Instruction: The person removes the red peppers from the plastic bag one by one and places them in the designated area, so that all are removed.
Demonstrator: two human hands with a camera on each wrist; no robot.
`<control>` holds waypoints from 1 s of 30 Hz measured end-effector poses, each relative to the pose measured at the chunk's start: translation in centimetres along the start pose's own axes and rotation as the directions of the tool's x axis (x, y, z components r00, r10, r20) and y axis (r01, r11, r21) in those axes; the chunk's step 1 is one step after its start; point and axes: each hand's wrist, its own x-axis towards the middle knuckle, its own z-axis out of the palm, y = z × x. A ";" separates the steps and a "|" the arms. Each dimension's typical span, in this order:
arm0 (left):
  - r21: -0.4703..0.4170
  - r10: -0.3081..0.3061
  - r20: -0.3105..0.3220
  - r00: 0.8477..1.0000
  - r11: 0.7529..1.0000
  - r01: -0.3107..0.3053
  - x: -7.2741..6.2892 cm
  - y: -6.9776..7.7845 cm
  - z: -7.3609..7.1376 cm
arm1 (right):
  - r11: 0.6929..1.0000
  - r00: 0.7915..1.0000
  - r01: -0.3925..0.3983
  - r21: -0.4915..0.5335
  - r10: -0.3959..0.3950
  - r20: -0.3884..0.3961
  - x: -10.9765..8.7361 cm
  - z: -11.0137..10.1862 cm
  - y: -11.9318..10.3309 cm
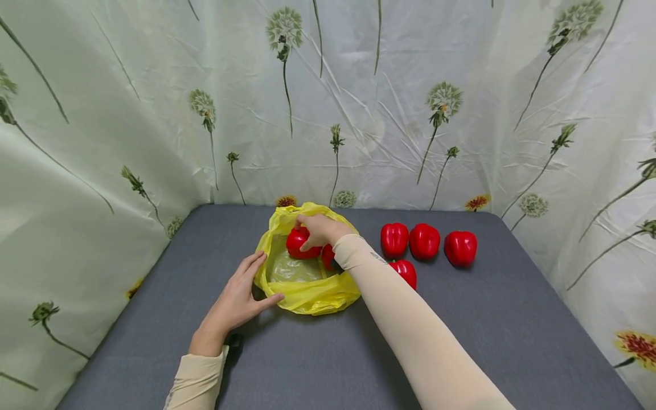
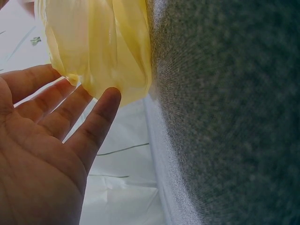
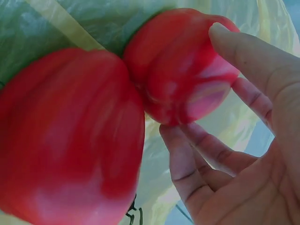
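Note:
A yellow plastic bag (image 1: pixel 318 299) stands open-mouthed on the table, its rim rolled outward. Inside the bag, my right hand (image 1: pixel 324 229) holds a red bell pepper (image 1: pixel 298 245) between thumb and fingertips. In the right wrist view, that bell pepper (image 3: pixel 180 65) touches a second bell pepper (image 3: pixel 70 140), which is partly covered by my wrist in the head view. At the bag's left side, my left hand (image 1: pixel 236 299) has its fingers spread and nearly straight. Its fingertips (image 2: pixel 110 96) touch the bag's outer wall.
Right of the bag, three red bell peppers (image 1: pixel 424 242) stand in a row, and another bell pepper (image 1: pixel 405 273) lies nearer, partly behind my right forearm. The grey table (image 1: pixel 318 364) meets a floral curtain (image 1: pixel 359 102) at the back and sides.

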 end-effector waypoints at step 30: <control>-0.009 -0.006 -0.002 1.000 1.000 0.006 -0.1 0.1 0.1 | 0.992 0.997 -0.024 0.120 0.014 0.080 -1.6 -1.3 0.7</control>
